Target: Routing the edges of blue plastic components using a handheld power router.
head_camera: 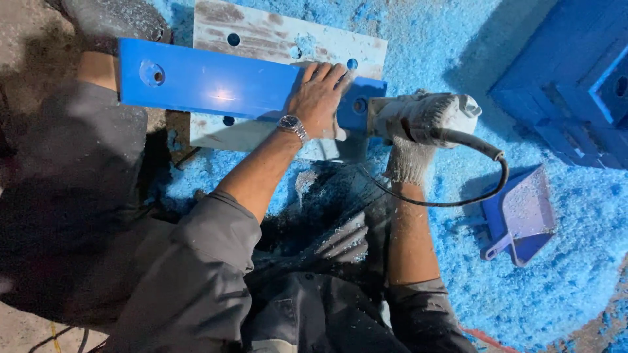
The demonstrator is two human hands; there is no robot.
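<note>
A long blue plastic bar [209,82] with holes near its ends lies across a worn pale plate [275,36]. My left hand [319,98], bare with a wristwatch, presses flat on the bar near its right end. My right hand [409,160], in a white knit glove, grips a dusty white power tool [425,114] from below. The tool's nose meets the bar's right end beside a hole [360,104]. A black cable [484,170] loops away from the tool's rear.
Blue plastic shavings [575,261] cover the floor. A blue dustpan [520,216] lies at the right. A stack of blue blocks [575,78] stands at the top right. My knees and grey sleeves fill the lower middle; a foot holds the bar's left end.
</note>
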